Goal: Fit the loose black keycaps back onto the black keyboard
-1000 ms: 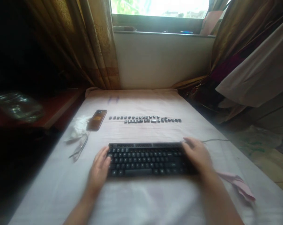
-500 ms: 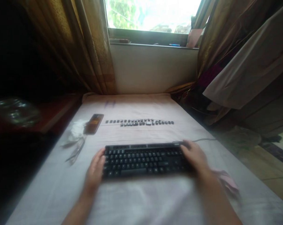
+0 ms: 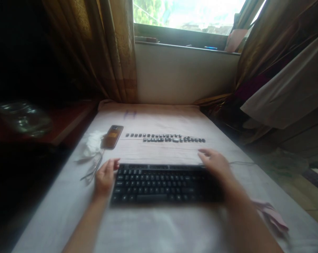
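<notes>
A black keyboard (image 3: 161, 182) lies across the white cloth in front of me. My left hand (image 3: 104, 175) is at its left end, fingers curled round the rear left corner. Over the keyboard's right end lies my right hand (image 3: 215, 165), fingers stretched forward past the rear edge, nothing in them. A thin cable (image 3: 240, 162) runs off to the right from under that hand. Beyond the keyboard, two rows of loose dark keycaps (image 3: 165, 137) are lined up on the cloth.
A brown phone (image 3: 113, 136) lies left of the keycaps, beside crumpled white tissue (image 3: 93, 142) and spectacles (image 3: 92, 168). A pink cloth (image 3: 271, 214) is at the right edge. The cloth-covered surface (image 3: 161, 225) drops off on both sides; a wall, window and curtains (image 3: 117, 49) stand behind.
Both hands slid forward along the keyboard: the left from its keys to the rear left corner, the right past the rear edge. The view shifted slightly; the keyboard barely moved.
</notes>
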{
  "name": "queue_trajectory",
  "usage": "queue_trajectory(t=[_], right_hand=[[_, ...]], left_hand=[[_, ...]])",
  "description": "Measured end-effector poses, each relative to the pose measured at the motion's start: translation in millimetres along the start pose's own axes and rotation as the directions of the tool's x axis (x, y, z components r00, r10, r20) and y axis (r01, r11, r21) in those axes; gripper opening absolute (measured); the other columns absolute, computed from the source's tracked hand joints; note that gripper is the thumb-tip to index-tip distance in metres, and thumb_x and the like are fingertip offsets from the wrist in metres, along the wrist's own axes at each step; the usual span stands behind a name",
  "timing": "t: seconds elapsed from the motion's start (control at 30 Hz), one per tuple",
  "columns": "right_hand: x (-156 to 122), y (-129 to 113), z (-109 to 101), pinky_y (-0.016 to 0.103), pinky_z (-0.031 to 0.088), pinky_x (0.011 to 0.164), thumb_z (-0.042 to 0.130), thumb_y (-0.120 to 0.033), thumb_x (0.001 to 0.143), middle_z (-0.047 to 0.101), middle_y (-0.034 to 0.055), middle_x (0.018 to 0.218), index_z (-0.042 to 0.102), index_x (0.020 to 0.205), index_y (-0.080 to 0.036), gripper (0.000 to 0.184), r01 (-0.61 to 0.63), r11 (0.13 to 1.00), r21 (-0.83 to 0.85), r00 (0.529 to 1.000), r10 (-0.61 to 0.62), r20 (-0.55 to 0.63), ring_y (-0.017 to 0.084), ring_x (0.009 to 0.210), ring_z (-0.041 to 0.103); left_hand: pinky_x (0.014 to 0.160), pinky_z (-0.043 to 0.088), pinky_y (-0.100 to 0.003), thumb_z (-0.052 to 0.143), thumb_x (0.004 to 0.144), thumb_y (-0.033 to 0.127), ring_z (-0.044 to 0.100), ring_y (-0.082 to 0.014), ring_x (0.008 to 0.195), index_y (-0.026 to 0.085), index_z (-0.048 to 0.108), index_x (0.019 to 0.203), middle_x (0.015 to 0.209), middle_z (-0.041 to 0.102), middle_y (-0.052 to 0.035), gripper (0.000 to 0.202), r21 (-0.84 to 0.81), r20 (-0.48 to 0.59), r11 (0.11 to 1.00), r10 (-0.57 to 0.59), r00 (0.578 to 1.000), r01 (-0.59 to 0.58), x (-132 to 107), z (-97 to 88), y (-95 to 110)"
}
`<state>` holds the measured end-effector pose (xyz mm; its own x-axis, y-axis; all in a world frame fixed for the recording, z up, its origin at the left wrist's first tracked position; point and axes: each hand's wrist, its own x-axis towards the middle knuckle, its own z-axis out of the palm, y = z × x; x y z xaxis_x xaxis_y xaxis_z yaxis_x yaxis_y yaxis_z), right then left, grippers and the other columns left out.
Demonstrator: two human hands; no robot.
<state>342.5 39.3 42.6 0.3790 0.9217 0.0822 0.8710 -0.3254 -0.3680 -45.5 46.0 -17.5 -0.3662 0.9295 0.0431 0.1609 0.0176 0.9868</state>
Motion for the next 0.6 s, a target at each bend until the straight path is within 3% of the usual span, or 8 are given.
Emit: queue_trajectory(t=[0.2, 0.4, 0.6], right_hand=[[1, -51, 23, 0.035, 0.053, 0.083, 0.054, -0.033, 0.084, 0.077, 0.0076, 0.094, 0.077, 0.098, -0.021, 0.029, 0.088, 0.99, 0.107, 0.98, -0.105, 0.166, 0.025, 0.091, 0.071], [-4, -65, 48, 0.034, 0.055, 0.081, 0.057, -0.032, 0.082, 0.078, 0.0061, 0.094, 0.078, 0.091, -0.023, 0.024, 0.129, 0.959, 0.251, 0.97, -0.175, 0.171, 0.024, 0.089, 0.072], [-15, -85, 51, 0.036, 0.056, 0.082, 0.057, -0.032, 0.083, 0.078, 0.0057, 0.097, 0.077, 0.093, -0.023, 0.024, 0.21, 0.921, 0.329, 0.93, -0.292, 0.223, 0.024, 0.088, 0.072]], left_hand=[[0.061, 0.054, -0.028, 0.051, 0.075, 0.074, 0.065, -0.0193, 0.069, 0.015, 0.074, 0.085, 0.074, 0.07, -0.0065, 0.064, -0.032, 0.003, 0.999, -0.019, 1.0, 0.02, 2, 0.2, -7], [0.062, 0.054, -0.029, 0.052, 0.077, 0.072, 0.066, -0.02, 0.07, 0.015, 0.075, 0.085, 0.075, 0.071, -0.0071, 0.061, -0.017, 0.009, 1.0, -0.024, 1.0, 0.024, 1, -1.5, -7], [0.063, 0.054, -0.03, 0.05, 0.076, 0.074, 0.067, -0.021, 0.071, 0.016, 0.074, 0.083, 0.074, 0.071, -0.0074, 0.064, 0.004, -0.009, 1.0, -0.021, 1.0, 0.021, 0, -0.4, -1]])
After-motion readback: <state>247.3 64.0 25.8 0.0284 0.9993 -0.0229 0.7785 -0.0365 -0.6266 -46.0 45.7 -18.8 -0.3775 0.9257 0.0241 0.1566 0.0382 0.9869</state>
